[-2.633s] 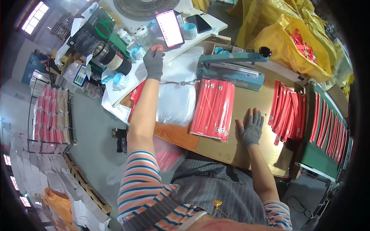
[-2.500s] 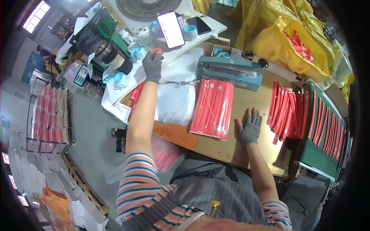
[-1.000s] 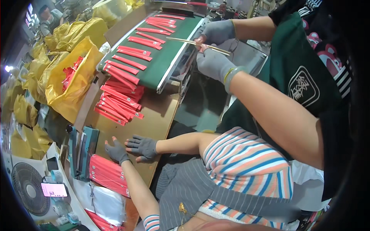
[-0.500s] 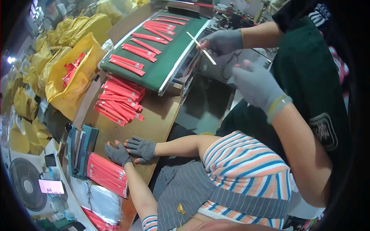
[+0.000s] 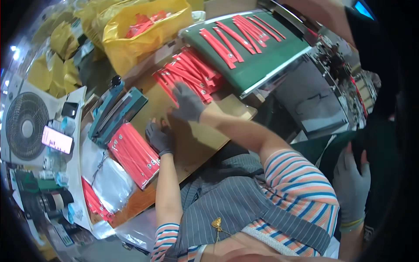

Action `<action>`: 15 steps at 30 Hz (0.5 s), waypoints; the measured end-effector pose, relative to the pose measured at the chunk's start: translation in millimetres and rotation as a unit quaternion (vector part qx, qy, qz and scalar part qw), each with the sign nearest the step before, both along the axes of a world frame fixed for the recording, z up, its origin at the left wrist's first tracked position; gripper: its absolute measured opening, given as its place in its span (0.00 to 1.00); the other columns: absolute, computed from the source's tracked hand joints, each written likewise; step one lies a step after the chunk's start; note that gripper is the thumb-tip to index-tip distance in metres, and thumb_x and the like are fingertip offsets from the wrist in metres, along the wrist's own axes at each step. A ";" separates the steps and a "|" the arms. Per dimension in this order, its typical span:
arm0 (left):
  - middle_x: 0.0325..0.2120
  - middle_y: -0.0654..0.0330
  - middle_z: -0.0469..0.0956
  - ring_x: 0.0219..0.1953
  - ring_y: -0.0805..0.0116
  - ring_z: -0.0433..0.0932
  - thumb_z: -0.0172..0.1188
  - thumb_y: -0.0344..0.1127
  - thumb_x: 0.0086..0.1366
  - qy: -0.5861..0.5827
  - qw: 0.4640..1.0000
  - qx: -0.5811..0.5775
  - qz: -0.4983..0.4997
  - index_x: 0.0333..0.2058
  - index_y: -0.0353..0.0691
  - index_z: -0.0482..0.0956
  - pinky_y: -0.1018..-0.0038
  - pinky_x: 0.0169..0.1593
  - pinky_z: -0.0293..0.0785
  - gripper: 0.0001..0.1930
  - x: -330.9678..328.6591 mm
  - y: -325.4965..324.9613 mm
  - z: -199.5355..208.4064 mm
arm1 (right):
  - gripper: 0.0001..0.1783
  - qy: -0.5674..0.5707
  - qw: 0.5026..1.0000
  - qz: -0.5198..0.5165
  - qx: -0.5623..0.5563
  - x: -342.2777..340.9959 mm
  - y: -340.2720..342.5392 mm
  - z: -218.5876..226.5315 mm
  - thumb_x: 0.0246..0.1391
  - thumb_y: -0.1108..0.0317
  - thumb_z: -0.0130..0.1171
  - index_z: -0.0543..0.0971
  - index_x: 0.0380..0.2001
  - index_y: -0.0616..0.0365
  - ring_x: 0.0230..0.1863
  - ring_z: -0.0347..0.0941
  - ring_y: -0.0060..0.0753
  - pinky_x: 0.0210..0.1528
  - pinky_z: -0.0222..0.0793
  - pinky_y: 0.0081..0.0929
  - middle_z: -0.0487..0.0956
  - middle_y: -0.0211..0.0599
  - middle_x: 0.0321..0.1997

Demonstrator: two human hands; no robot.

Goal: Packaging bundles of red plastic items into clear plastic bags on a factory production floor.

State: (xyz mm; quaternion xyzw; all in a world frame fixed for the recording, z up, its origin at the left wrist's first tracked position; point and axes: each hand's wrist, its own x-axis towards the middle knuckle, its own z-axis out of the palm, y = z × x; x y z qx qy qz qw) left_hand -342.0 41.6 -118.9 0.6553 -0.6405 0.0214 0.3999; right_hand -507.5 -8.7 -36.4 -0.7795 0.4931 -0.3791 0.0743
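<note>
A loose pile of long, narrow red packets [image 5: 192, 72] lies on the brown worktable [image 5: 192, 153]. At its near edge is my right hand [image 5: 188, 102], in a grey fingerless glove. Its fingers reach over the closest packets with the thumb apart, slightly blurred, and I see nothing held. My left hand [image 5: 161, 137], gloved alike, rests on the table to the left, fingers a little bent and apart, with nothing in them. Beside it lies a clear bag of red packets [image 5: 133, 155], lined up flat, next to a blue-green bag sealer [image 5: 118, 115].
More packets lie on a green conveyor belt [image 5: 262, 65] at the far right. A yellow bag [image 5: 144, 46] with red packets stands behind the table. Clear plastic bags [image 5: 109, 183], a fan [image 5: 27, 126] and a phone [image 5: 57, 139] are at left. A co-worker's gloved hand [image 5: 351, 187] is at right.
My view has swung, so the table sits farther right. My hands, formerly side by side on the table, have parted, the right one reaching to the pile. The co-worker's thin sticks are no longer seen.
</note>
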 end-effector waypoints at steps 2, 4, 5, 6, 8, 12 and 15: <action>0.48 0.43 0.72 0.52 0.47 0.69 0.56 0.43 0.60 0.013 1.000 0.019 -0.005 0.46 0.33 0.72 0.61 0.56 0.63 0.21 -1.8 -1.2 3.4 | 0.43 0.137 0.986 -0.090 0.001 -30.9 -63.2 5.9 0.36 0.50 0.64 0.65 0.53 0.66 0.57 0.58 0.60 0.57 0.59 0.47 0.64 0.59 0.53; 0.48 0.43 0.72 0.52 0.47 0.69 0.56 0.42 0.60 0.004 1.000 0.014 0.004 0.45 0.31 0.72 0.62 0.55 0.64 0.20 -1.0 -3.7 2.0 | 0.44 0.216 0.959 -0.164 0.077 -56.2 -107.1 21.4 0.36 0.46 0.64 0.65 0.52 0.66 0.56 0.62 0.57 0.56 0.62 0.43 0.66 0.59 0.53; 0.46 0.43 0.73 0.51 0.48 0.70 0.56 0.44 0.61 0.018 1.000 0.000 -0.004 0.45 0.30 0.72 0.63 0.55 0.65 0.22 -0.2 -7.1 0.4 | 0.44 0.138 0.956 -0.184 0.180 -77.2 -122.7 10.2 0.36 0.45 0.63 0.65 0.51 0.65 0.54 0.65 0.56 0.55 0.64 0.42 0.68 0.59 0.52; 0.46 0.43 0.73 0.51 0.48 0.70 0.56 0.44 0.61 0.018 1.000 0.003 0.000 0.45 0.30 0.72 0.63 0.55 0.65 0.22 -1.1 -11.0 5.2 | 0.43 0.059 0.936 -0.200 0.284 -86.2 -129.0 2.4 0.35 0.45 0.62 0.65 0.50 0.64 0.53 0.68 0.54 0.53 0.66 0.40 0.70 0.58 0.51; 0.44 0.42 0.73 0.47 0.46 0.71 0.55 0.46 0.62 0.116 0.992 0.044 0.003 0.45 0.28 0.71 0.60 0.51 0.66 0.24 -4.7 -25.0 15.3 | 0.44 0.073 0.927 -0.202 0.308 -83.0 -136.4 -10.4 0.36 0.45 0.62 0.64 0.51 0.65 0.52 0.70 0.54 0.53 0.67 0.39 0.71 0.59 0.51; 0.45 0.42 0.72 0.49 0.47 0.70 0.54 0.51 0.62 0.105 0.993 0.032 -0.040 0.48 0.29 0.70 0.60 0.52 0.64 0.28 -11.1 -71.5 9.5 | 0.45 0.044 0.902 -0.160 0.400 -67.5 -133.5 10.3 0.37 0.43 0.60 0.65 0.52 0.69 0.53 0.69 0.54 0.55 0.65 0.37 0.72 0.63 0.50; 0.49 0.42 0.71 0.53 0.48 0.68 0.54 0.53 0.61 -0.067 0.997 0.017 -0.040 0.50 0.30 0.69 0.60 0.56 0.62 0.30 -26.2 -81.6 -0.4 | 0.45 -0.020 0.970 -0.075 0.229 -92.8 -123.6 47.6 0.39 0.42 0.60 0.66 0.52 0.71 0.52 0.69 0.55 0.55 0.64 0.36 0.72 0.63 0.49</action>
